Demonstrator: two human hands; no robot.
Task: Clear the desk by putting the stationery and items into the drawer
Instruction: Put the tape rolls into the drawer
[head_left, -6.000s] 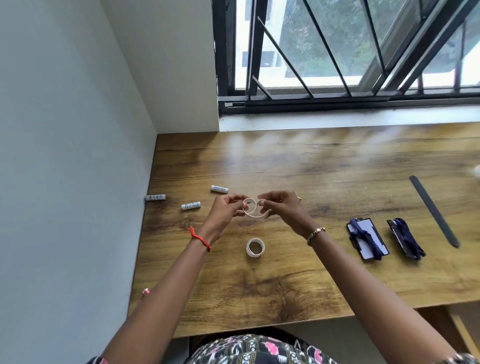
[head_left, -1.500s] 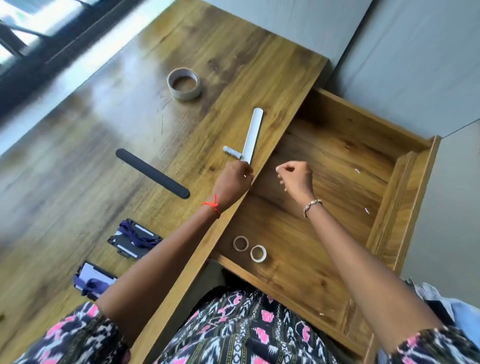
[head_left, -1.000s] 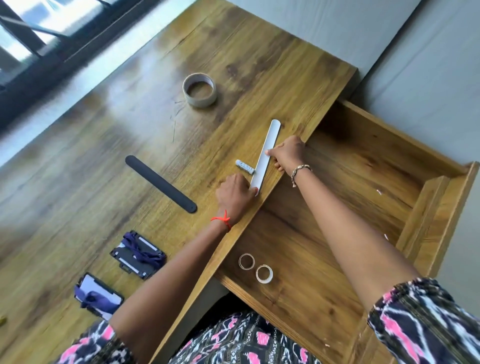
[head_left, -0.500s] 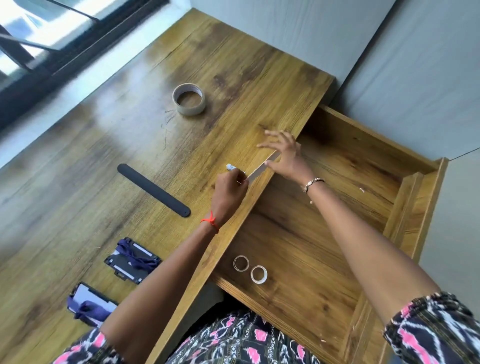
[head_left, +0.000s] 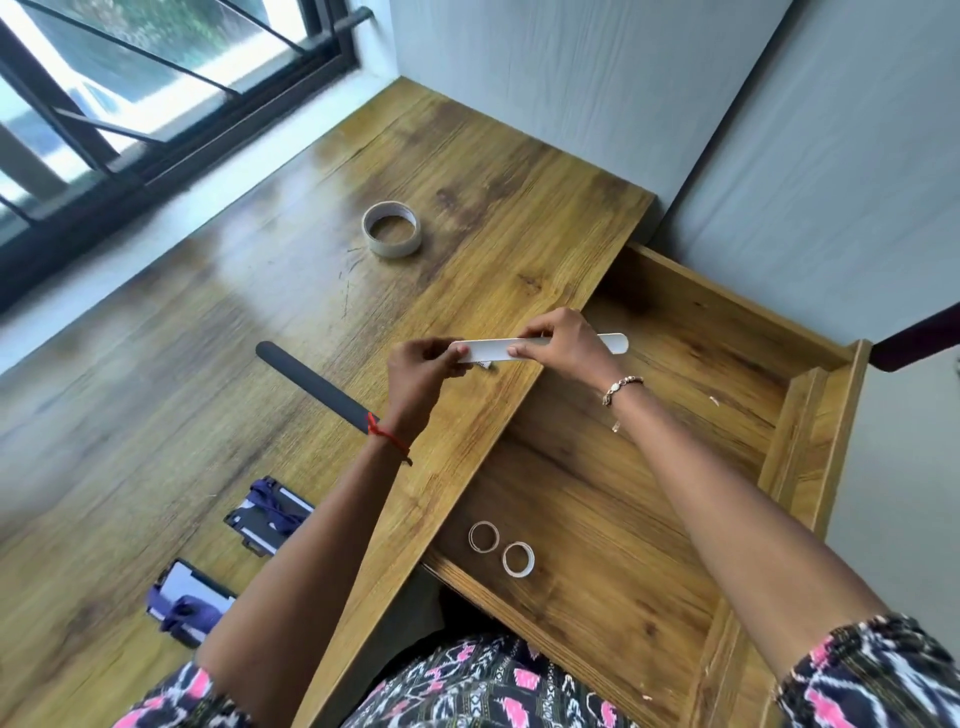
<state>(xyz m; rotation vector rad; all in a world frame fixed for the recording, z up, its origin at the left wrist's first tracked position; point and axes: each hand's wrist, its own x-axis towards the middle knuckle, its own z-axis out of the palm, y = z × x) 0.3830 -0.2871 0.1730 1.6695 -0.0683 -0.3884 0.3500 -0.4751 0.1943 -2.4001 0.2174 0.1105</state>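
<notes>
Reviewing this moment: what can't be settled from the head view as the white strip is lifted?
- Small white item under the white strip: mostly hidden by the left hand and the strip; too small to identify.
- Black strip: near end covered by the left wrist.
- Two card holders: motion blur hides any print.
- Drawer: near right corner hidden behind the right hand's forearm and sleeve.
</notes>
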